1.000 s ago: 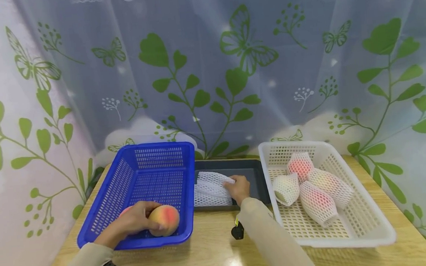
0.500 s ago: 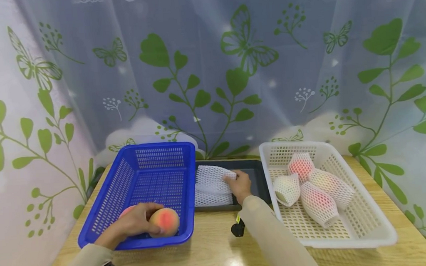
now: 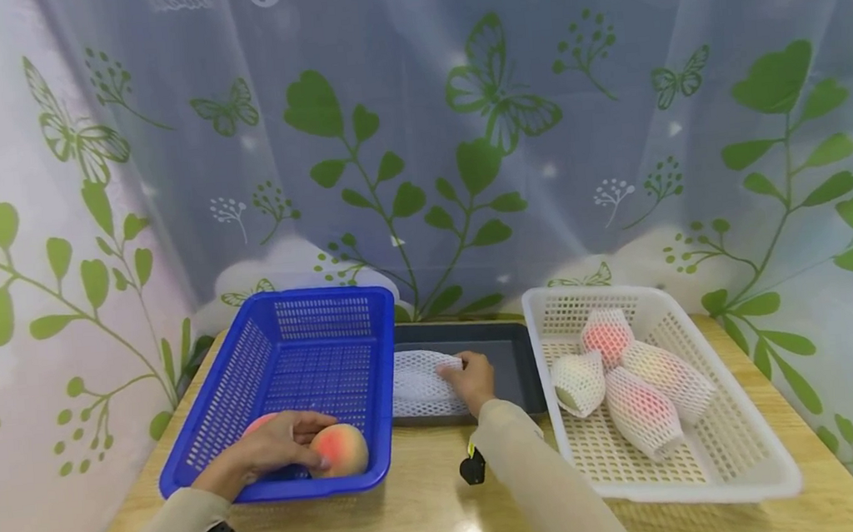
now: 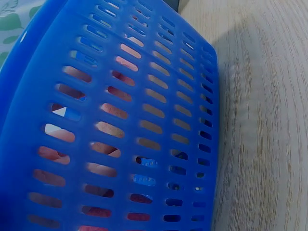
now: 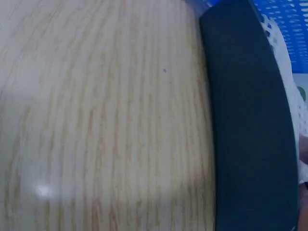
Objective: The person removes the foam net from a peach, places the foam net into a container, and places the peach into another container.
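In the head view my left hand [image 3: 275, 446] reaches into the blue basket [image 3: 391, 361] and holds a peach [image 3: 341, 451] near its front wall, thumb on the near side and fingers behind. A second peach [image 3: 258, 423] lies partly hidden behind that hand. My right hand [image 3: 471, 381] pinches the right end of a white foam net sleeve [image 3: 424, 383] over the dark tray [image 3: 504, 352]. Through the basket's slots [image 4: 115, 110] the left wrist view shows only bits of hand and peach. At the right wrist view's edge, the net [image 5: 288, 72] shows behind the tray wall [image 5: 250, 115].
A white basket [image 3: 756, 440] stands on the right, holding several peaches in foam nets [image 3: 642, 408]. The tray sits between both baskets on the wooden table [image 3: 416, 517]. A patterned curtain [image 3: 416, 133] hangs behind and at the sides.
My right hand first lifted the net's right end a little and has now lowered it toward me. The peach in my left hand has shifted slightly right, and those fingers now reach farther behind it.
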`<state>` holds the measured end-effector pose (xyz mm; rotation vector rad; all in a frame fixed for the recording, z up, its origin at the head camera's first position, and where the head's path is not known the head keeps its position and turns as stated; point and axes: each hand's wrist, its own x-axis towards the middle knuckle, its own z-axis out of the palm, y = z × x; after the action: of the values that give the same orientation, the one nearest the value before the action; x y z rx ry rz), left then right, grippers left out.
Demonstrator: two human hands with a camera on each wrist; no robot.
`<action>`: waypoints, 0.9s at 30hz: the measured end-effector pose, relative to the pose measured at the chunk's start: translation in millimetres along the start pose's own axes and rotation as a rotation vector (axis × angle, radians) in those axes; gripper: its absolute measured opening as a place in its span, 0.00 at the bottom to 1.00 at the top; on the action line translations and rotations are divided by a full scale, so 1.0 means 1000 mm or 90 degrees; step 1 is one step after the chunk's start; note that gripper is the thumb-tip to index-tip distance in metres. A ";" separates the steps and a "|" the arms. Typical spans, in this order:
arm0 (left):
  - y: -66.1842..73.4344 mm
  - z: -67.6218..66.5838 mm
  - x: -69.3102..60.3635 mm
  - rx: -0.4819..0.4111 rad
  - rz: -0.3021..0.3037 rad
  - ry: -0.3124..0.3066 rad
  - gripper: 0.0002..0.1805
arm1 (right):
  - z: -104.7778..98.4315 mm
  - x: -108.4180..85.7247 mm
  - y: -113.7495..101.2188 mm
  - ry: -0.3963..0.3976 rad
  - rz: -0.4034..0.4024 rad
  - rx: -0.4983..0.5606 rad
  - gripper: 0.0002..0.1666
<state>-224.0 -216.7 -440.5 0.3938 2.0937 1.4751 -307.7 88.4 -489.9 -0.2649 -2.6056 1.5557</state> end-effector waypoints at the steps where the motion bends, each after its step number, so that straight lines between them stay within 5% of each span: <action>1: 0.000 0.001 0.000 0.001 -0.003 0.004 0.39 | 0.001 -0.001 0.001 0.008 -0.008 -0.019 0.13; 8: 0.000 0.003 0.001 -0.012 -0.011 0.005 0.38 | 0.005 -0.001 0.003 0.036 -0.021 -0.096 0.16; 27: -0.001 0.000 0.001 0.005 0.009 0.036 0.39 | -0.006 -0.003 -0.009 0.015 -0.046 -0.067 0.33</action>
<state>-224.9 -216.0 -442.0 0.3747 2.1454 1.5042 -304.4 88.3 -479.0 -0.1929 -2.6509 1.3870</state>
